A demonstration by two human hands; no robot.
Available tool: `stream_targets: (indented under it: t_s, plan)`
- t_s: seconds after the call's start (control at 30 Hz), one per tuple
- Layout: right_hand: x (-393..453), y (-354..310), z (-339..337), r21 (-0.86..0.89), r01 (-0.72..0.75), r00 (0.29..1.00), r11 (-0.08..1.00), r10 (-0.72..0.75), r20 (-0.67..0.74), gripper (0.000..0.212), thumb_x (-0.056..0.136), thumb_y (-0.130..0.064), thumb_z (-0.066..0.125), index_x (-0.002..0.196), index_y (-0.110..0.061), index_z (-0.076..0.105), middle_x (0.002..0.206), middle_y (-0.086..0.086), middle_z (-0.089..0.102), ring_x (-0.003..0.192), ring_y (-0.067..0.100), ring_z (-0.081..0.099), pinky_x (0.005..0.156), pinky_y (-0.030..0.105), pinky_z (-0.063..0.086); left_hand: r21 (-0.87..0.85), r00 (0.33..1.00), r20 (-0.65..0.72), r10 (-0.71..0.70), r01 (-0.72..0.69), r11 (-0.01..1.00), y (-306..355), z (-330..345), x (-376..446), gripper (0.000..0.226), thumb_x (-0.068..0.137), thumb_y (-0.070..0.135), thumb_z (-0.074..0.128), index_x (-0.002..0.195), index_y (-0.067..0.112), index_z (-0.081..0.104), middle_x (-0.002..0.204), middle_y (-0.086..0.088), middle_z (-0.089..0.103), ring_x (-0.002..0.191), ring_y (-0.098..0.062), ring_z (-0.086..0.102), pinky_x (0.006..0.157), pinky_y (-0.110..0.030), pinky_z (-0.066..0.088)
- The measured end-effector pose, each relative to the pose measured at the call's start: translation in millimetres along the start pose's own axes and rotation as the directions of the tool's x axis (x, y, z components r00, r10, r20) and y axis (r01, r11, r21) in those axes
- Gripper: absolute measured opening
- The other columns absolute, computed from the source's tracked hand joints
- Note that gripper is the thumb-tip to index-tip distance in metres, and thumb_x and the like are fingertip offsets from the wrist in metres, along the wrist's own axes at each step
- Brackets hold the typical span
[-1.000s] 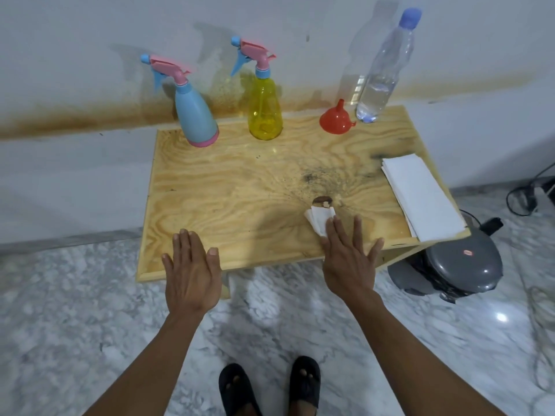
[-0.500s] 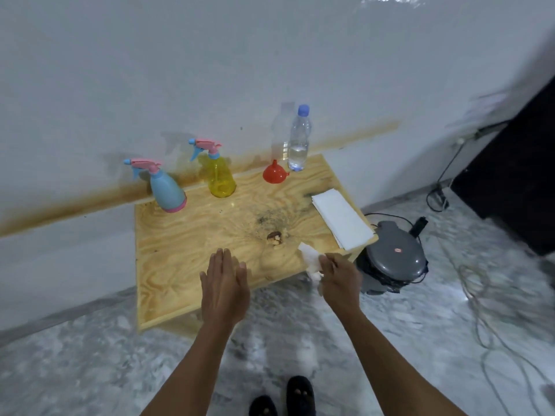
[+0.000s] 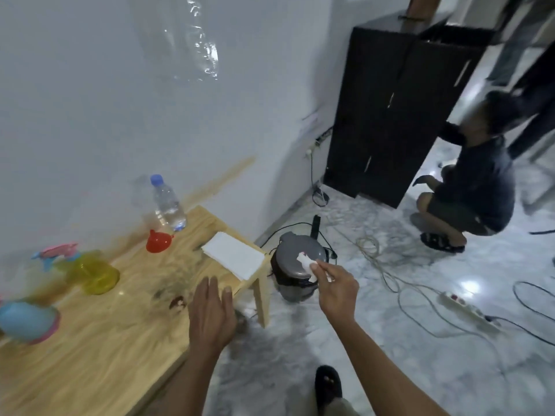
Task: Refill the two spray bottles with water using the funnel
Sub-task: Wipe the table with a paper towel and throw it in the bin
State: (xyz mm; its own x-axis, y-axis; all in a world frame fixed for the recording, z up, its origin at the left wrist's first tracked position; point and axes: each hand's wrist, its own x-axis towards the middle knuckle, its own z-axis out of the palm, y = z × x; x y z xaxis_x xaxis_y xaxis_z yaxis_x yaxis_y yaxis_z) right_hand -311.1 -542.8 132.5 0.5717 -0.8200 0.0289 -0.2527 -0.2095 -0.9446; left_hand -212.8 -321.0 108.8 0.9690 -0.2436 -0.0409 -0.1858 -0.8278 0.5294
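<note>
On the far left of the wooden worktop [image 3: 90,355] stood a blue spray bottle [image 3: 28,321], all blurry. Next to it, a bit further back, stood the yellow spray bottle [image 3: 94,273] with a pink top. A small brown spot [image 3: 177,302] sat on the wood near the front edge. Behind, by the white wall, the red funnel [image 3: 158,241] lay upside down, and the water bottle [image 3: 167,203] with a blue cap stood just beside it. A stack of white paper [image 3: 232,255] lay on the right end of the worktop.

The left hand [image 3: 211,315] hung flat over the front edge of the worktop, its fingers straight and holding nothing. The right hand [image 3: 336,285] was off the worktop, out over the floor, and its grip was pinched tight on a crumpled white tissue [image 3: 306,262]. Under the tissue, on the floor, sat a gray cooker [image 3: 295,265]. Cables [image 3: 390,265] and a white power strip [image 3: 468,310] lay across the marble floor [image 3: 390,355]. Further right a tall dark cabinet [image 3: 387,115] stood, and another person [image 3: 474,181] squatted beside it.
</note>
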Motion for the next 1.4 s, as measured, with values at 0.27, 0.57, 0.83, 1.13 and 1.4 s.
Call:
stream_targets:
  t_s: [0.27,0.57,0.83,1.13,1.4]
  plan:
    - [104,53,-37,0.002,-0.138,0.981,0.99,0.137,-0.137,0.017,0.089,-0.031,0.075,0.103,-0.024,0.079,0.1,-0.004,0.075,0.099,0.016,0.068,0.079,0.023,0.046,-0.074,0.993,0.071,0.1,-0.094,0.993,96,66,61,0.056,0.104,0.041,0.033,0.151,0.011,0.036,0.16,-0.011,0.031,0.15,-0.026,0.024,0.12,-0.049,0.021]
    - [226,83,-52,-0.056,-0.174,0.983,0.983,0.17,-0.066,0.018,0.089,-0.024,0.075,0.104,-0.013,0.078,0.13,0.002,0.068,0.122,0.02,0.062,0.103,0.033,0.048,-0.028,0.993,0.06,0.103,-0.102,0.994,185,111,124,0.055,0.098,0.049,0.023,0.124,0.009,0.05,0.123,-0.01,0.055,0.109,-0.03,0.05,0.091,-0.045,0.045]
    - [270,86,-28,-0.098,-0.257,0.966,0.961,0.254,-0.046,0.015,0.092,-0.021,0.072,0.099,-0.009,0.077,0.103,0.007,0.077,0.098,0.025,0.071,0.084,0.026,0.047,-0.043,0.986,0.166,0.019,-0.012,0.999,184,135,156,0.067,0.099,0.05,0.027,0.146,0.006,0.044,0.156,-0.016,0.037,0.147,-0.029,0.029,0.119,-0.041,0.025]
    - [280,80,10,-0.189,-0.328,0.945,0.926,0.322,-0.064,0.023,0.092,-0.027,0.073,0.106,-0.009,0.077,0.097,0.003,0.076,0.096,0.02,0.07,0.095,0.033,0.053,-0.093,0.983,0.182,0.005,0.012,0.996,158,134,221,0.057,0.104,0.045,0.03,0.145,0.007,0.042,0.155,-0.016,0.037,0.145,-0.031,0.031,0.117,-0.044,0.029]
    - [294,80,41,-0.189,-0.342,0.94,0.921,0.335,-0.07,0.023,0.092,-0.026,0.072,0.106,-0.008,0.077,0.103,0.004,0.074,0.087,0.012,0.062,0.093,0.03,0.052,-0.085,0.979,0.203,-0.02,0.038,0.996,154,143,252,0.055,0.106,0.039,0.031,0.148,0.005,0.04,0.157,-0.017,0.037,0.148,-0.029,0.028,0.12,-0.047,0.026]
